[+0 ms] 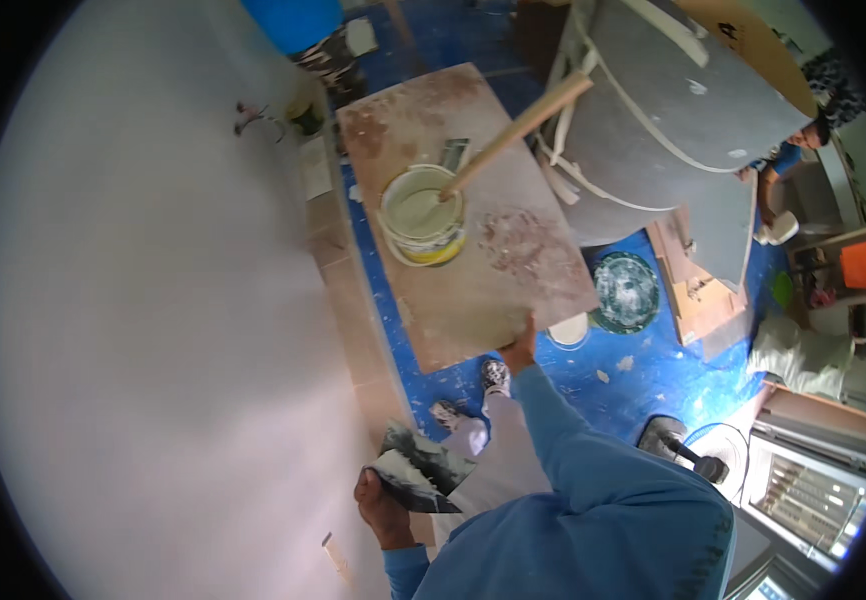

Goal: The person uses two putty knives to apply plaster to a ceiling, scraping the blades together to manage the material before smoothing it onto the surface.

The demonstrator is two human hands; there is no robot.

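Note:
My left hand point(385, 512) is closed around a wide dark putty knife point(408, 487) smeared with white filler. A second dark, filler-stained blade point(428, 455) overlaps it; I cannot tell whether it is a separate tool. The white wall stands close by on the left. My right hand point(520, 348) grips the near edge of a stained brown board platform point(493, 275), its fingers partly hidden. On the platform stands a bucket point(423, 245) of pale filler with a wooden stick point(518, 135) leaning out of it. A small metal blade point(456, 152) lies beside the bucket.
Blue sheeting point(593, 385) covers the floor. Right of the platform are a grey wrapped bulky object point(653, 110), a dark tub point(625, 292) with white residue and a white lid point(568, 330). A dark long-handled tool point(683, 450) lies nearer. Another person point(788, 165) is at far right.

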